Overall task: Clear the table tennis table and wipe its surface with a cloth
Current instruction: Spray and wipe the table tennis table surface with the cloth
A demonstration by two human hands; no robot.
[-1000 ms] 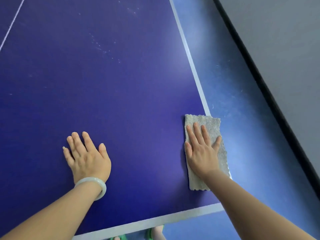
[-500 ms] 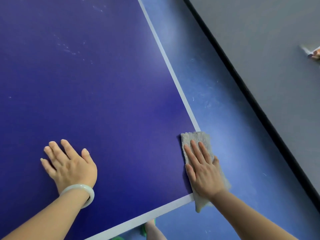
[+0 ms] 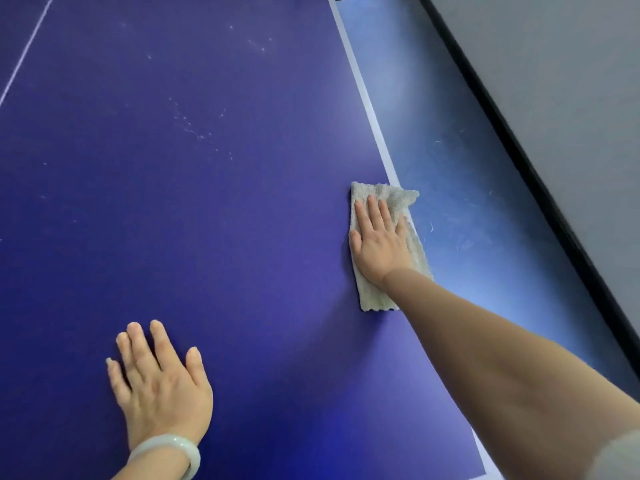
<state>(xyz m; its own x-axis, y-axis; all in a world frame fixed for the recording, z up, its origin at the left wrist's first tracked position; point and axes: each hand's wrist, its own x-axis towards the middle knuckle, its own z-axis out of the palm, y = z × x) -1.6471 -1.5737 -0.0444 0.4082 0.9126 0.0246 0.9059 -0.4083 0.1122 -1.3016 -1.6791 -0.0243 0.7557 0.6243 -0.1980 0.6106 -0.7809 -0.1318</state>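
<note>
Pressing cloth (image 3: 393,197) at table (image 3: 207,202) edge, right hand (image 3: 379,242) flat | left hand (image 3: 162,386) flat, released | bracelet (image 3: 166,445) on wrist

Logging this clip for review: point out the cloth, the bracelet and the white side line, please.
cloth (image 3: 394,195), head view, on its bare far end.
bracelet (image 3: 166,443), head view, on the top of the band.
white side line (image 3: 371,112), head view, on the stripe's far stretch.

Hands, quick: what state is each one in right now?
Left hand: open, flat on the table, holding nothing.
Right hand: open, straight fingers pressing the cloth onto the table's right edge.
</note>
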